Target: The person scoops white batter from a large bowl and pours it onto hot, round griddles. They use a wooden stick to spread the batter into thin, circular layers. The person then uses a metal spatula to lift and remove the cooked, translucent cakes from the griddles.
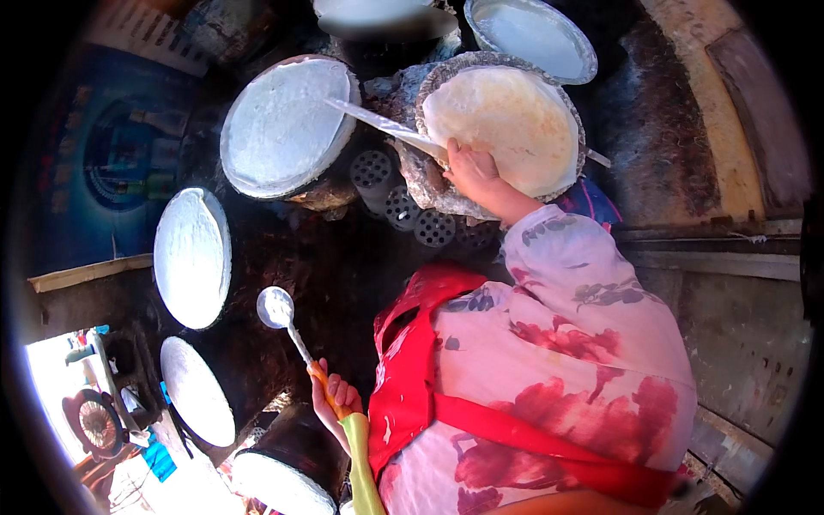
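My left hand [336,393] grips the orange handle of a metal ladle [275,308], whose bowl is coated white. In my right hand [470,168] is a long flat spatula [386,125], whitish along its blade. Its tip reaches over the near edge of a round pan [290,125] spread with white batter. Beside my right hand, a thin round flatbread [515,122], pale with light brown patches, covers another round pan with a crusted rim [432,74]. What lies beneath the flatbread is hidden.
More white-coated round pans [192,257] [196,391] curve along the left. A basin [534,35] of whitish liquid stands at the top. Several perforated coal briquettes [434,227] sit below the pans. A blue printed panel [116,154] stands at far left.
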The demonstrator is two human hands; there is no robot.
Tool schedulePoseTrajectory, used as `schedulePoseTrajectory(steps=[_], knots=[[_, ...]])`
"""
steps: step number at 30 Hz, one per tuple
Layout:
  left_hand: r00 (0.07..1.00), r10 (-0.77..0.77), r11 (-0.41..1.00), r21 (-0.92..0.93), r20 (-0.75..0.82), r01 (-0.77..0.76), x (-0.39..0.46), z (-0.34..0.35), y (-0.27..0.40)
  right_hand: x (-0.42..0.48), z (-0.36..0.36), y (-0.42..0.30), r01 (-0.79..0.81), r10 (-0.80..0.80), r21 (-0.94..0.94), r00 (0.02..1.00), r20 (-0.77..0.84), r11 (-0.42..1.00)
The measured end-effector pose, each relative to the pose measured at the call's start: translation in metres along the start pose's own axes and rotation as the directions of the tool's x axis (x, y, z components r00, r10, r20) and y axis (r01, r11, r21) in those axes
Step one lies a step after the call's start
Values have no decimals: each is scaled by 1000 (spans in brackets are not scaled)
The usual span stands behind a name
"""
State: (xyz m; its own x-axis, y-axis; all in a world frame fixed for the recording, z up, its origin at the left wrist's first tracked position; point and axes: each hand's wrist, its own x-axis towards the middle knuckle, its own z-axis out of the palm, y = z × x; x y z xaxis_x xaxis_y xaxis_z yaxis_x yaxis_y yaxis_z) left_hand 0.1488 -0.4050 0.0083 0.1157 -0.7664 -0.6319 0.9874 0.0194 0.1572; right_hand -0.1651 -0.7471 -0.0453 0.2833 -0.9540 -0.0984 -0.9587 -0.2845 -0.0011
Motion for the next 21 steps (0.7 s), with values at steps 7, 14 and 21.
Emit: schedulePoseTrajectory(steps=[7,14,21], knots=[[1000,-12,1000,17,10,12,-3,-22,8,-11,-7,28,43,-29,110,992,-122,993],[1000,-9,996,85,-7,9,6,-14,11,-48,9,58,-54,68,218,996,-56,974],[998,3,999,-49,61,0,1,-5,2,-58,22,59,93,16,347,954,-300,933]])
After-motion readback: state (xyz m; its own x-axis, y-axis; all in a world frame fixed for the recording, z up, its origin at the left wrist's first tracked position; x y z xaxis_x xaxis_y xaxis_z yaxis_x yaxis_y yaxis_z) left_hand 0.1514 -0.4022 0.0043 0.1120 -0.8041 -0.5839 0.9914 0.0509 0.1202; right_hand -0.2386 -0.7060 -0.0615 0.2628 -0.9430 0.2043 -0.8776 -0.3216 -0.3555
